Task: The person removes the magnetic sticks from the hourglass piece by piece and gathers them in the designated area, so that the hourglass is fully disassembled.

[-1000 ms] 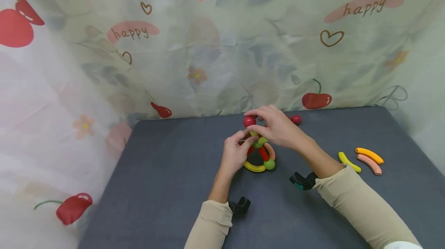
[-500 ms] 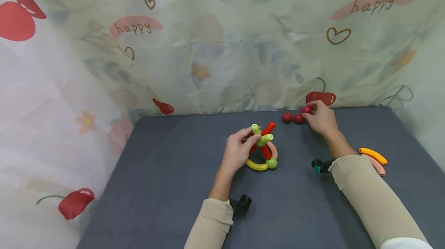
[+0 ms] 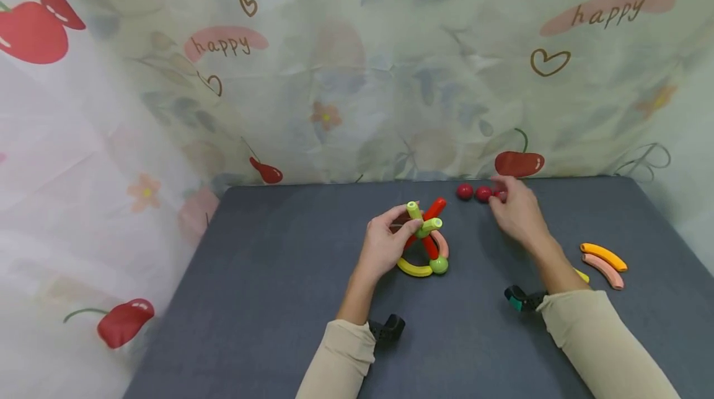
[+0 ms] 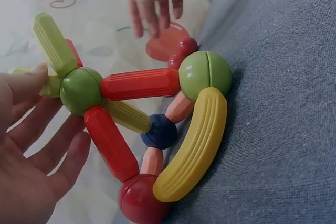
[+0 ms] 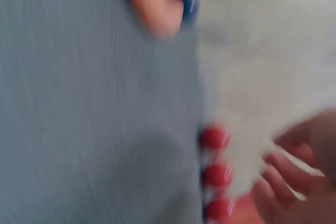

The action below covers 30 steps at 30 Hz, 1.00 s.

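Observation:
My left hand (image 3: 382, 241) pinches a light green rod (image 4: 50, 85) at the top of a toy frame built from magnetic rods and balls. In the left wrist view, a green ball (image 4: 82, 91) joins that rod to two red rods (image 4: 139, 83) and other sticks. A yellow curved rod (image 4: 195, 148), a second green ball (image 4: 202, 74), a red ball (image 4: 143, 199) and a blue ball (image 4: 159, 131) form its base. My right hand (image 3: 520, 212) hovers with loose, parted fingers beside three red balls (image 3: 483, 194) in a row; in the right wrist view it stands apart from them.
An orange curved rod (image 3: 604, 256), a pink curved rod (image 3: 604, 272) and a partly hidden yellow one (image 3: 582, 276) lie at the right on the dark grey table (image 3: 268, 300). A printed cloth (image 3: 368, 108) hangs along the table's back edge.
My right hand has carried a red ball from the frame's top to the back right, beside two others, and let it go. My left hand keeps hold of the frame.

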Motion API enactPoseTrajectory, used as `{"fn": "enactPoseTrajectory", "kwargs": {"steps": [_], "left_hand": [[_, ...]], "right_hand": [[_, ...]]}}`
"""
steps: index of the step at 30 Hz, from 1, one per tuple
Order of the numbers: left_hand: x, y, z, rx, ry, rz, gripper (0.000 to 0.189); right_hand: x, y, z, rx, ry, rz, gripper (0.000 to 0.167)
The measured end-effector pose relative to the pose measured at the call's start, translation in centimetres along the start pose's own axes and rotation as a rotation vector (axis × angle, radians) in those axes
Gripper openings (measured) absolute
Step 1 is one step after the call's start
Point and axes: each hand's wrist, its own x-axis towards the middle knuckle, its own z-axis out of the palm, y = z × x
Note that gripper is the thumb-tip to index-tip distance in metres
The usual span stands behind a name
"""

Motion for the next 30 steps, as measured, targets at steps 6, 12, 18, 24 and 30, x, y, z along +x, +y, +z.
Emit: {"fn": "enactPoseTrajectory", "kwargs": {"steps": [6, 12, 18, 24, 30], "left_hand": [[0.0, 0.1, -0.1, -0.032, 0.064, 0.086, 0.036], [0.0, 0.4, -0.3, -0.03, 0.085, 0.106, 0.034], [0.2, 0.5, -0.5, -0.128, 0.038, 0.102, 0.033], [0.2, 0.0, -2.3, -0.4, 0.127, 0.117, 0.034], [-1.6, -2.2, -7.2, -0.17, 0.231, -0.036, 0.029]], "right_hand": [[-3.6, -3.9, 3.8, 0.208, -0.281, -0.097, 0.051], [-4.0, -5.2, 6.7, 0.323, -0.204, -0.188, 0.029], [-4.2, -5.0, 7.4, 0.348, -0.198, -0.169, 0.029], [-4.5, -5.0, 7.7, 0.357, -0.187, -0.203, 0.031], [-4.7, -4.9, 7.9, 0.351, -0.173, -0.24, 0.029]]}}
